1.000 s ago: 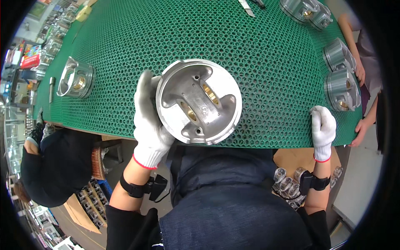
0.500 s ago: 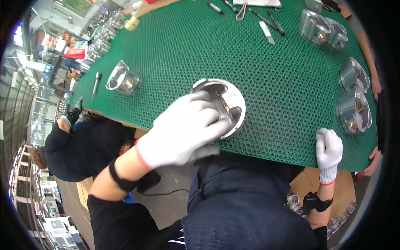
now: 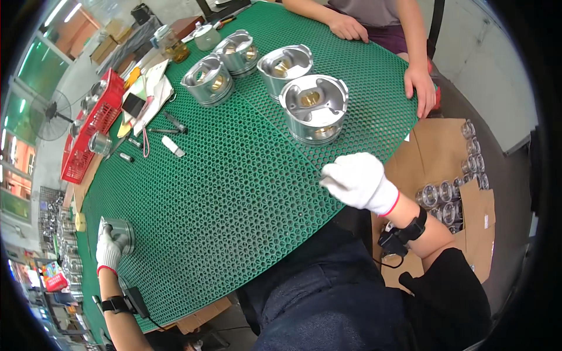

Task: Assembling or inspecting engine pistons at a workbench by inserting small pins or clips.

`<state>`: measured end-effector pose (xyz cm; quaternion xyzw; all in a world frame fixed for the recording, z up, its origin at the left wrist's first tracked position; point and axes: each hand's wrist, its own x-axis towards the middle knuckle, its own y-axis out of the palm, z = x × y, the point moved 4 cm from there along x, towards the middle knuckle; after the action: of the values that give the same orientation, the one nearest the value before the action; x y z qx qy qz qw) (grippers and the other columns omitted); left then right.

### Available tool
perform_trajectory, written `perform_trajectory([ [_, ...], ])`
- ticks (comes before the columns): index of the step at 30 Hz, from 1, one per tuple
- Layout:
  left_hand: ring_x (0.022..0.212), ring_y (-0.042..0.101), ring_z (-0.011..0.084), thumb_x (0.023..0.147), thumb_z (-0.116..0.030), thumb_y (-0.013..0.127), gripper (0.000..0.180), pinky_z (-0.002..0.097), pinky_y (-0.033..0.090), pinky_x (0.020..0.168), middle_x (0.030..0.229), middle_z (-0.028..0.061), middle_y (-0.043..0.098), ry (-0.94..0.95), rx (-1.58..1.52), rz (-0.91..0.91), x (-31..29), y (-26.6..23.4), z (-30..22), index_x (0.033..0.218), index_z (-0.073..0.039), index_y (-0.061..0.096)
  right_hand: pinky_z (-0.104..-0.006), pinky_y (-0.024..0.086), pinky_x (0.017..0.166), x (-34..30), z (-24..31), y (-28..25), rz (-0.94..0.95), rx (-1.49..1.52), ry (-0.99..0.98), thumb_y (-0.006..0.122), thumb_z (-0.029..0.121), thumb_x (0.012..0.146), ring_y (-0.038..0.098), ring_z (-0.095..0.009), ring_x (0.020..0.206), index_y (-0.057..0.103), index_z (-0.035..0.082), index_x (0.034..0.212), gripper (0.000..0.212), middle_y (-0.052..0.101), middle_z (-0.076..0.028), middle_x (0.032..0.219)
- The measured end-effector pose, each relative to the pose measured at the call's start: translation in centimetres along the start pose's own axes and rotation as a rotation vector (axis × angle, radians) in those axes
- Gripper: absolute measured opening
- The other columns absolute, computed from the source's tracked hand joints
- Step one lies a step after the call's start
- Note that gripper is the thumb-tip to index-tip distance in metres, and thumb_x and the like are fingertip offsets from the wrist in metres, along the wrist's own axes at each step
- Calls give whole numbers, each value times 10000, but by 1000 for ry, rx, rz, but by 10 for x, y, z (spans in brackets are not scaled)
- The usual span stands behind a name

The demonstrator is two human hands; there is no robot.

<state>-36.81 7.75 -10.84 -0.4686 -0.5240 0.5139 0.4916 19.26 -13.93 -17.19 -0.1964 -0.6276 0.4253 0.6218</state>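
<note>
At the far left of the green mat, my gloved left hand is closed on a metal piston, its fingers over the open end. My gloved right hand is held above the mat's near edge with its fingers curled in, and nothing shows in them. Beyond it stands a piston with its open side up and a brass-coloured bore inside. A second piston is right behind that one. Two more, one nearer and one farther, stand together farther left.
Pens, a white-handled cutter and papers lie at the back left by a red basket. A co-worker's hand rests at the far right edge. Many pistons sit on cardboard below.
My view has swung to the right. The left hand has carried its piston from the middle of the mat to the far left. My right hand has lifted and moved toward the pistons.
</note>
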Motion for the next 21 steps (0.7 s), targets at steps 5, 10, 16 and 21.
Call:
perform_trajectory([
  [5, 1275, 485, 346, 696, -25, 774, 703, 421, 392, 1078, 1364, 188, 514, 695, -123, -146, -68, -39, -217, 1343, -50, 499, -356, 417, 468, -1, -12, 4, 93, -37, 14, 709, 296, 798, 537, -206, 517, 556, 149, 763, 215, 449, -18, 598],
  [10, 1294, 452, 356, 679, -38, 731, 671, 457, 368, 1098, 1353, 169, 505, 1332, -44, -130, -158, -64, -422, 1312, -63, 509, -355, 456, 482, -3, -19, 9, 75, -6, 41, 718, 316, 777, 571, -193, 541, 568, 157, 755, 220, 475, -3, 608],
  [16, 937, 656, 344, 756, -164, 672, 402, 420, 522, 841, 964, 142, 692, 1113, 126, -130, -137, -19, -507, 1131, -56, 577, -346, 491, 487, -4, -15, 8, 80, 64, -12, 705, 313, 760, 594, -188, 548, 599, 158, 772, 188, 514, 1, 619],
  [21, 938, 659, 352, 769, -165, 675, 327, 422, 528, 820, 928, 144, 701, 987, 68, -71, -131, -10, -499, 1070, -55, 609, -333, 472, 482, -14, -15, 8, -7, 53, -58, 697, 301, 748, 575, -182, 543, 604, 157, 783, 175, 489, 4, 608],
])
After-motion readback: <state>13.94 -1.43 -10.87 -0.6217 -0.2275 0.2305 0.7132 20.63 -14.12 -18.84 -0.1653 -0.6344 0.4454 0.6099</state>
